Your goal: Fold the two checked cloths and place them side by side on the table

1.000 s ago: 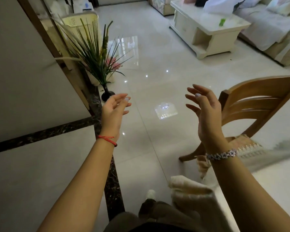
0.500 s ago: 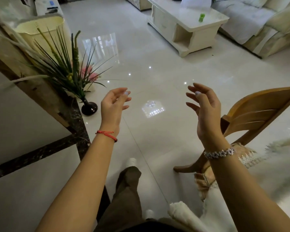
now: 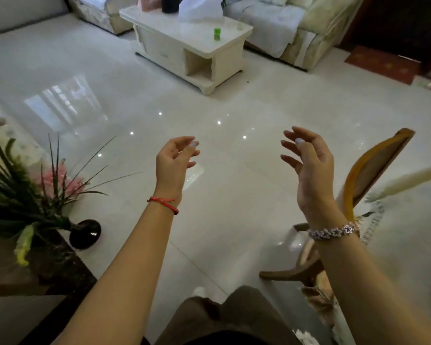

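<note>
- Left hand (image 3: 173, 163) and right hand (image 3: 311, 168) raised apart over the glossy white tiled floor (image 3: 234, 195), fingers loosely spread, both empty.
- Small green bottle (image 3: 217, 34) on the cream coffee table (image 3: 197, 46); its label seems too blurred to read.

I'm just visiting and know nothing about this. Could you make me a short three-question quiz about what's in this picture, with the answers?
1. True or false: the left hand is holding a checked cloth.
2. Which wrist wears the red string bracelet? A) left B) right C) neither
3. What small coloured thing stands on the white coffee table?

Key:
1. False. Both the left hand and the right hand are raised, open and empty; no checked cloth is in view.
2. A. The right wrist wears a sparkly bracelet.
3. A small green object; what it is cannot be told.
</note>
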`<state>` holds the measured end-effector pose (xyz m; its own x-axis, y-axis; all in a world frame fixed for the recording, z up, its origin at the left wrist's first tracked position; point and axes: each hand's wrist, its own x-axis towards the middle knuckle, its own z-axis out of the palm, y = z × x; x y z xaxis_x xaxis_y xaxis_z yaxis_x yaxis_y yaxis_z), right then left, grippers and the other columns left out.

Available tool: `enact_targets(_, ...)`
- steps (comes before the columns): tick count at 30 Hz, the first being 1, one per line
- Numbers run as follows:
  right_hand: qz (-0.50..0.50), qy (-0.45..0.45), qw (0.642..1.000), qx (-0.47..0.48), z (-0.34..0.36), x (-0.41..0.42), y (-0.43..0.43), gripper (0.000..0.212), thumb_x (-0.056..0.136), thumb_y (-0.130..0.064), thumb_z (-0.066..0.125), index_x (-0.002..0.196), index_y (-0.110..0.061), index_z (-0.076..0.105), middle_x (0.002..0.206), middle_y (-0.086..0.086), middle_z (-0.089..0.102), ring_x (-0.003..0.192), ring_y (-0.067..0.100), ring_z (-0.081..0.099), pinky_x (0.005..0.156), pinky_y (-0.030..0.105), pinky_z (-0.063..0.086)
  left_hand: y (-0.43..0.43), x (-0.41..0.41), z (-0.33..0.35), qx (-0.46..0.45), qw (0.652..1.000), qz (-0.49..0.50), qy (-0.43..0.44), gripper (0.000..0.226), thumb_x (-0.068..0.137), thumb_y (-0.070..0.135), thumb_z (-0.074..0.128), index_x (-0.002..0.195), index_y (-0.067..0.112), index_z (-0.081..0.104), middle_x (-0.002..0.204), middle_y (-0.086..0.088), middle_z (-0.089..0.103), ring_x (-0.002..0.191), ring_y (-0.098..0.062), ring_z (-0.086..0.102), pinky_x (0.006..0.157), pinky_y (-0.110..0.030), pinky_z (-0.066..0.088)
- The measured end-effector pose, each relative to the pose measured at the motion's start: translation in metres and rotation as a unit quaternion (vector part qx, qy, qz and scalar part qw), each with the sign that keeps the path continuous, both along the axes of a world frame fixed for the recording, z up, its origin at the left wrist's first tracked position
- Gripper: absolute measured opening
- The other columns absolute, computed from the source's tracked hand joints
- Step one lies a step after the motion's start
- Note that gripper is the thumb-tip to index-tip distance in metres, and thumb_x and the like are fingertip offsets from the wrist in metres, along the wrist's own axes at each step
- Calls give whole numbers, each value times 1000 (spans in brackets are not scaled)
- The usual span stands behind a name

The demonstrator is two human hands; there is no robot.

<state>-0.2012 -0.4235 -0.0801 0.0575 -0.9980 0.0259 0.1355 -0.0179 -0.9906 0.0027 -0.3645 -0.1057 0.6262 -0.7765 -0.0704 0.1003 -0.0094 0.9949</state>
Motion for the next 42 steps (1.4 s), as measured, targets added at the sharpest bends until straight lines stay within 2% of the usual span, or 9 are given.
enact_targets(6,-65,6,998,2,-3,1,-56,22,96,-10,41,108,-18,58,113,1,63,106,17,61,85,29,53,-79,14,-4,2,999,-54,11,9,88,13,58,92,20,62,95,-1,66,84,-15,65,74,-28,54)
enact_targets(12,-96,-3,995,0,-9,-6,-134,22,95,-10,42,108,-18,58,112,0,63,106,18,60,84,29,52,-174,10,-6,-3,995,-96,6,9,88,13,58,93,19,62,95,-2,66,86,-17,65,75,-29,54)
enact_targets(20,-128,-14,992,-4,-8,-39,-266,22,95,-8,42,106,-18,58,111,0,64,105,18,60,80,28,50,-319,-25,-3,1,992,-127,3,12,88,12,58,99,15,61,102,-7,65,86,-17,65,77,-31,54)
enact_targets(29,-187,-22,982,13,-14,-81,-357,22,94,-8,43,104,-20,59,111,1,64,103,17,61,77,25,50,-438,-69,0,6,983,-181,3,10,88,11,59,91,19,62,103,-9,64,83,-16,65,76,-33,53)
enact_targets(35,-244,-34,969,6,-14,-110,-419,21,94,-8,45,103,-19,60,108,0,65,101,16,61,77,25,51,-525,-102,-3,6,973,-229,3,10,88,12,57,95,18,62,94,0,66,85,-15,65,77,-33,54)
enact_targets(42,-339,-46,939,-5,-16,-147,-507,22,93,-7,45,104,-16,61,109,1,65,99,15,62,76,25,51,-642,-149,-6,2,945,-326,9,10,88,13,58,93,21,62,96,-1,66,85,-15,65,76,-30,53)
